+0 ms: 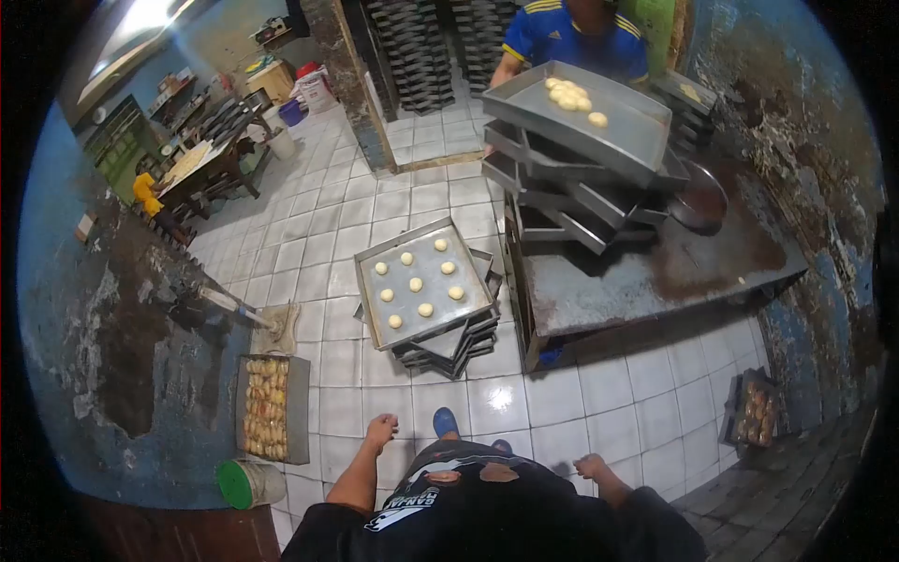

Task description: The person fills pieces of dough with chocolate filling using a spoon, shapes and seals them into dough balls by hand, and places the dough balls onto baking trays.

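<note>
My left hand (382, 430) hangs low over the tiled floor with its fingers curled; whether it holds anything is too small to tell. On the other side of my body, my right hand (590, 465) is also lowered, its fingers bent and small in view. Neither hand touches a tray. Ahead of my left hand, a square metal tray (431, 323) with several round dough pieces (416, 284) tops a crisscross stack on the floor. A person in a blue shirt (562, 37) stands behind a second stack, topped by a tilted tray (618, 145) with dough pieces clustered at one end.
A dark metal table (599, 300) bears the second stack and a round pan (698, 197). Filled trays (300, 412) stand by the left wall, near a green-lidded bucket (267, 482). Another filled tray (729, 421) lies at the right. Someone in yellow (145, 192) is far left.
</note>
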